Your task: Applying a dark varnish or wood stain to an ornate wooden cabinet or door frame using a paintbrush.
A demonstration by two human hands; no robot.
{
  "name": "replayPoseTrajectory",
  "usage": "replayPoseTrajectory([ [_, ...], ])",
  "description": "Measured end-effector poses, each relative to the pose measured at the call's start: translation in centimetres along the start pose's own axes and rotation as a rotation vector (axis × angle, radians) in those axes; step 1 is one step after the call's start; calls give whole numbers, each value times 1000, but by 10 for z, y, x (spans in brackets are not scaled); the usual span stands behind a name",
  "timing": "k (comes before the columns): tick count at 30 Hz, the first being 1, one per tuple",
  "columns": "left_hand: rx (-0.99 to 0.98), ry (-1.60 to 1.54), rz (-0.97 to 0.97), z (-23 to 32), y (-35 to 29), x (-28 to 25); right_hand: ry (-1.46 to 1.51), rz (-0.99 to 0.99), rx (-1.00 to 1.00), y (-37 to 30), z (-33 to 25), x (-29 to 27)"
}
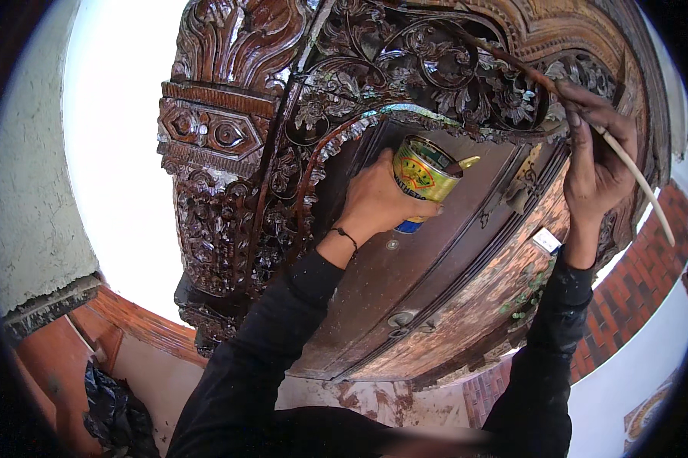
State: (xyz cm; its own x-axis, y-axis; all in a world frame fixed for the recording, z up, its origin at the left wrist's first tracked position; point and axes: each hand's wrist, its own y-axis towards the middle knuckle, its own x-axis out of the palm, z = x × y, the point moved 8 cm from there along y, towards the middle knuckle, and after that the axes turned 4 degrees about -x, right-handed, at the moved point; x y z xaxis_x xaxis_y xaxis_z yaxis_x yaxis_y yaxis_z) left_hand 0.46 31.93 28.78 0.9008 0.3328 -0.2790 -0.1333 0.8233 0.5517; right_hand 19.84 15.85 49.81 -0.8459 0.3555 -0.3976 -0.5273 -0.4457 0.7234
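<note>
My left hand [378, 200] is wrapped round an open yellow tin can [420, 169] with a bent-up lid flap; dark liquid shows inside. In my raised right hand [597, 156] is a long thin paintbrush [529, 72], pinched between thumb and fingers, its pale handle end trailing down to the right. The brush's dark tip reaches up-left to the carved scrollwork [428, 65], though its exact contact is hard to make out. This dark brown wood carving looks glossy in places, with leaves, flowers and curling stems. The can is held below the carving's scalloped lower edge.
A thick carved post [222, 137] stands at the left of the scrollwork. Behind the can is a dark wooden door [428, 267] with metal fittings, and a small bell [518, 197] hangs nearby. A black plastic bag [115, 412] lies on the floor at lower left.
</note>
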Motion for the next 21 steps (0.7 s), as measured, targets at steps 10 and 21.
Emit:
replayPoseTrajectory([
  [10, 17, 6, 20, -5, 1, -6, -186, -252, -72, 37, -4, 40],
  [21, -11, 5, 11, -12, 2, -5, -334, -558, -261, 57, -38, 86],
])
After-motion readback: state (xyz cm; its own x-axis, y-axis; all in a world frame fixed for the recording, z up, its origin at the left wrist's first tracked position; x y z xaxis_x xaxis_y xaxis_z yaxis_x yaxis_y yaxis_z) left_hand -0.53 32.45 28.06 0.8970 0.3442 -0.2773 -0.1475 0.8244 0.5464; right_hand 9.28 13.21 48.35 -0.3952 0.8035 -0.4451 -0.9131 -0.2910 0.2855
